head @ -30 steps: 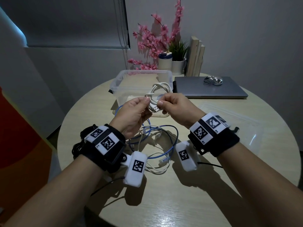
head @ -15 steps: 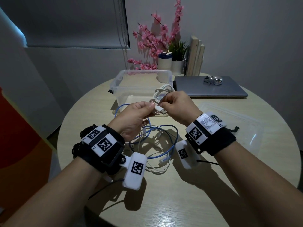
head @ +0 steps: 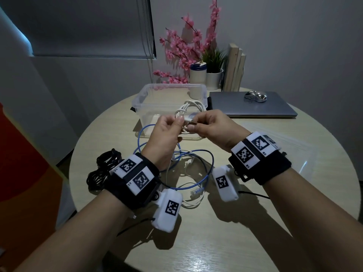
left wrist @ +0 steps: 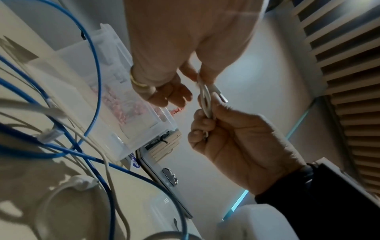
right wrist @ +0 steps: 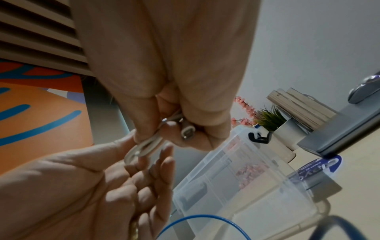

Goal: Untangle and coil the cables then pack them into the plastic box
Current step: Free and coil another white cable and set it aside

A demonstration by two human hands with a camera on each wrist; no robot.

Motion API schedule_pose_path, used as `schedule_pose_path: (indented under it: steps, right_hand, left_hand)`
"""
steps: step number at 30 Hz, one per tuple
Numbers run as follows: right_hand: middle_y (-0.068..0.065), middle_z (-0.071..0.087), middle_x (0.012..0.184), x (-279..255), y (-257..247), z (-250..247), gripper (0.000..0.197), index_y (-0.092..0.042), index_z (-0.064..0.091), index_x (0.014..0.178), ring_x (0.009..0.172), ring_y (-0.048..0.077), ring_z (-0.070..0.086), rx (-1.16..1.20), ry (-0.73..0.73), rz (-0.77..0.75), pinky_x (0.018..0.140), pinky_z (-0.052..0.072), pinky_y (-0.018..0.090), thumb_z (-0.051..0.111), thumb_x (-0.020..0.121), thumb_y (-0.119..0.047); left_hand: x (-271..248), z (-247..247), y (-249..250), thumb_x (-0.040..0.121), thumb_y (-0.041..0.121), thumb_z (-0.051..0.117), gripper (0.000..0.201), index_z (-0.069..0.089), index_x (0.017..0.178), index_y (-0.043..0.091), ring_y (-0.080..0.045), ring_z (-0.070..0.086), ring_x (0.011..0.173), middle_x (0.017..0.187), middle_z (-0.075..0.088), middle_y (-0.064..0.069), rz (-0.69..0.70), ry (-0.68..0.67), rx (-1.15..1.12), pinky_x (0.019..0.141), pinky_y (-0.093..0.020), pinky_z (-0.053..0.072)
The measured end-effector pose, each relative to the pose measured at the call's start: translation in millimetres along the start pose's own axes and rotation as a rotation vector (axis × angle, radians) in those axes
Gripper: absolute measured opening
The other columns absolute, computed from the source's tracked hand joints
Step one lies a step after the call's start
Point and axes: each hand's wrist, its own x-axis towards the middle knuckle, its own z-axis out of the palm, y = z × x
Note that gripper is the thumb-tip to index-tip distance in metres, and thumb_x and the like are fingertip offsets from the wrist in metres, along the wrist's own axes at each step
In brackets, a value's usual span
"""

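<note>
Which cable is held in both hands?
The white coiled cable, pinched by left hand and right hand; blue cable and black cable lie on the table.

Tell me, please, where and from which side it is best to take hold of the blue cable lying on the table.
Probably grip the blue cable at the open right side of its loop, coming from above: there it lies alone on the table. Toward the middle it crosses white cables, so a grip there may drag the tangle.

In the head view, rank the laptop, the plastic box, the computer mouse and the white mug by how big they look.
1. laptop
2. plastic box, close to the laptop, so unsure
3. white mug
4. computer mouse, roughly like the mug
</note>
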Motion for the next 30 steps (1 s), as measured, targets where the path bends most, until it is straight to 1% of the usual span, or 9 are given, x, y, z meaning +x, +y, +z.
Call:
schedule_pose_path:
  steps: [2, 5, 8, 11, 13, 15, 19, 25, 30]
  right_hand:
    - [0.007, 0.048, 0.061, -0.7, -1.3, -0.6, 0.021, -0.015, 0.063, 0.067, 0.059, 0.016, 0.039, 0.052, -0.013, 0.002, 0.06, 0.032, 0.03, 0.065, 0.086, -0.007]
    - [0.011, 0.052, 0.064, -0.9, -4.5, -1.8, 0.014, -0.009, 0.064, 0.07, 0.059, 0.018, 0.041, 0.083, 0.025, 0.03, 0.058, 0.033, 0.031, 0.069, 0.082, -0.006]
    - [0.006, 0.057, 0.06, -0.5, -4.9, -3.4, 0.014, -0.004, 0.062, 0.07, 0.05, 0.009, 0.049, 0.137, 0.115, 0.036, 0.052, 0.039, 0.021, 0.075, 0.074, -0.001]
    - [0.009, 0.056, 0.066, -2.3, -4.0, -2.2, 0.023, -0.006, 0.055, 0.071, 0.051, 0.008, 0.053, 0.191, 0.12, 0.025, 0.05, 0.042, 0.017, 0.074, 0.072, 0.006]
    - [0.009, 0.053, 0.07, -3.1, -2.7, -1.2, 0.028, -0.01, 0.049, 0.073, 0.055, 0.012, 0.054, 0.251, 0.094, 0.028, 0.051, 0.042, 0.019, 0.068, 0.077, 0.009]
    - [0.009, 0.053, 0.07, -3.6, -2.0, -2.1, 0.024, -0.011, 0.047, 0.076, 0.058, 0.017, 0.052, 0.305, 0.083, 0.045, 0.053, 0.039, 0.024, 0.064, 0.083, 0.004]
    - [0.009, 0.054, 0.067, -1.5, -1.3, -6.0, 0.025, -0.012, 0.04, 0.08, 0.056, 0.02, 0.054, 0.34, 0.156, 0.086, 0.053, 0.036, 0.031, 0.055, 0.089, 0.006]
    - [0.013, 0.053, 0.076, 1.1, 1.2, -3.5, 0.019, -0.005, 0.055, 0.099, 0.055, 0.016, 0.056, 0.288, 0.146, 0.092, 0.057, 0.047, 0.029, 0.054, 0.088, 0.01]
    - [0.014, 0.053, 0.08, 1.2, 3.2, -0.3, 0.017, -0.001, 0.057, 0.099, 0.056, 0.015, 0.049, 0.306, 0.164, 0.103, 0.055, 0.044, 0.024, 0.048, 0.09, 0.011]
  left_hand:
    - [1.1, 0.0, 2.3, 0.099, 0.013, 0.047, 0.012, 0.044, 0.088, 0.019, -0.012, 0.053, 0.073, 0.082, 0.06, -0.002, -0.005, -0.024, -0.057, 0.07, -0.025, 0.04]
    - [2.8, -3.4, 6.8, 0.097, 0.009, 0.049, 0.005, 0.05, 0.097, 0.015, -0.009, 0.056, 0.069, 0.079, 0.064, 0.0, -0.051, -0.057, -0.147, 0.07, -0.022, 0.041]
    - [2.6, -5.7, 9.8, 0.098, 0.009, 0.047, 0.014, 0.06, 0.096, 0.012, -0.003, 0.057, 0.064, 0.075, 0.065, 0.003, -0.11, -0.109, -0.138, 0.068, -0.019, 0.042]
    - [1.7, -4.5, 9.2, 0.097, 0.007, 0.048, 0.012, 0.058, 0.093, 0.011, -0.007, 0.058, 0.068, 0.078, 0.064, -0.001, -0.096, -0.099, -0.099, 0.069, -0.02, 0.045]
    - [3.0, -3.8, 8.2, 0.097, 0.006, 0.049, 0.007, 0.055, 0.096, 0.009, -0.009, 0.058, 0.069, 0.08, 0.062, -0.003, -0.089, -0.078, -0.081, 0.067, -0.02, 0.048]
    - [4.6, -3.6, 8.5, 0.096, 0.006, 0.05, 0.005, 0.053, 0.095, 0.01, -0.009, 0.056, 0.07, 0.079, 0.059, -0.003, -0.101, -0.062, -0.06, 0.064, -0.021, 0.049]
    - [5.3, -5.1, 7.9, 0.094, 0.002, 0.05, 0.01, 0.053, 0.09, 0.012, -0.011, 0.051, 0.066, 0.074, 0.054, -0.003, -0.191, -0.032, -0.048, 0.058, -0.021, 0.048]
    - [5.5, -5.6, 5.8, 0.089, 0.0, 0.054, 0.017, 0.052, 0.078, 0.013, -0.012, 0.049, 0.059, 0.068, 0.052, -0.003, -0.186, 0.026, 0.091, 0.053, -0.019, 0.047]
    - [4.1, -5.9, 7.5, 0.088, 0.001, 0.056, 0.009, 0.057, 0.082, 0.007, -0.011, 0.049, 0.055, 0.065, 0.052, -0.004, -0.176, -0.022, 0.17, 0.05, -0.017, 0.048]
